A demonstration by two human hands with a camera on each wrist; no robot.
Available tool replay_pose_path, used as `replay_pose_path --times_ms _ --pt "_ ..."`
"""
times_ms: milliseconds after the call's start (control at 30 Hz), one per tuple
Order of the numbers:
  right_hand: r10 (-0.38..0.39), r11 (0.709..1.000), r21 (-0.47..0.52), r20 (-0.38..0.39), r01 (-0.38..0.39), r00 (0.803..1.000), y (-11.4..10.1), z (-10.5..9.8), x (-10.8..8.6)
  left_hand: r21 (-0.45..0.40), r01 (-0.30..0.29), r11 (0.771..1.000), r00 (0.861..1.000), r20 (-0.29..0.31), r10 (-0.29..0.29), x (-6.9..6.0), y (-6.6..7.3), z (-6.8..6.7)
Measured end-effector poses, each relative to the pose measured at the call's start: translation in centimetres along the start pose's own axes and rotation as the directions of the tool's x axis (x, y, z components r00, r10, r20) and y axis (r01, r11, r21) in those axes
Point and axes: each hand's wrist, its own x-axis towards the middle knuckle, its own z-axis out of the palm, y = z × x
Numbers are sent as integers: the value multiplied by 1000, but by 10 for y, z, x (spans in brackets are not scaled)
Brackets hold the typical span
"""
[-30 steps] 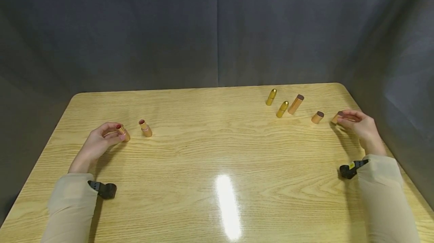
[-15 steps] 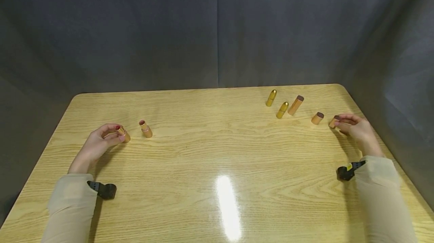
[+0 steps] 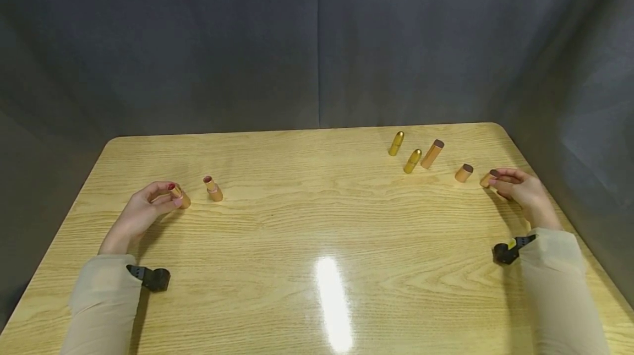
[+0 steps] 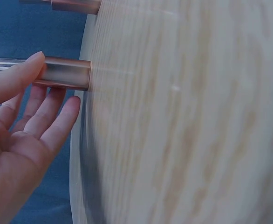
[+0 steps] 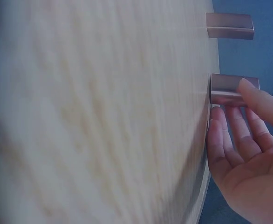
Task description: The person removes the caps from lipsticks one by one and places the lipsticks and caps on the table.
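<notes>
Pinching an uncapped lipstick (image 4: 64, 73) and a copper cap (image 5: 226, 88), one per hand

Left hand (image 3: 141, 209): thumb on one side of the lipstick, fingertips on the other, red end upward. Its base is down at the table (image 3: 267, 272); contact looks likely. Just beside it, a second lipstick (image 3: 214, 192) stands upright, also without a lid and untouched.

Right hand (image 3: 527, 192): thumb and fingertips grasping the copper cap near the right edge of the table, dark end up. Whether its lower rim touches the wood I cannot tell. The other cap (image 3: 464, 173) stands near it, untouched. Farther back are a tall copper tube (image 3: 432, 153) and two gold tubes, one nearer (image 3: 413, 161) and one farther (image 3: 396, 143), all apart from my fingers.

Risks, my judgement:
- Tipping. The lipstick is narrow and taller than it is wide; an uneven letting-go or a sideways drag of the thumb could topple it.
- Smearing. The red end is exposed, with fingers close to it; a finger riding up the tube could mark skin or sleeve.
- Neighbour knock. On both sides a similar piece stands close by — a careless swing of the knuckles could send it over.
- Slipping. The copper looks glossy, so too light a pinch could lose the cap; being round-sided, it might roll toward the edge.
</notes>
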Motion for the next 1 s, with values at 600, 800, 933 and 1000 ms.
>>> replay_pose_path --times_ms 600,800,933,1000 --pt "2 996 91 33 -5 999 1 -1 1 -59 -26 998 1000 13 27 2 -4 0" --pt "2 991 136 63 -10 998 11 -11 7 -83 -47 995 999 2 48 0 -3 0" --pt "9 986 163 67 -20 998 16 -20 7 -55 -30 998 999 11 31 -1 -1 -1" --pt "7 980 196 63 -19 998 14 -20 3 -44 -23 999 1000 14 23 -2 1 -2"
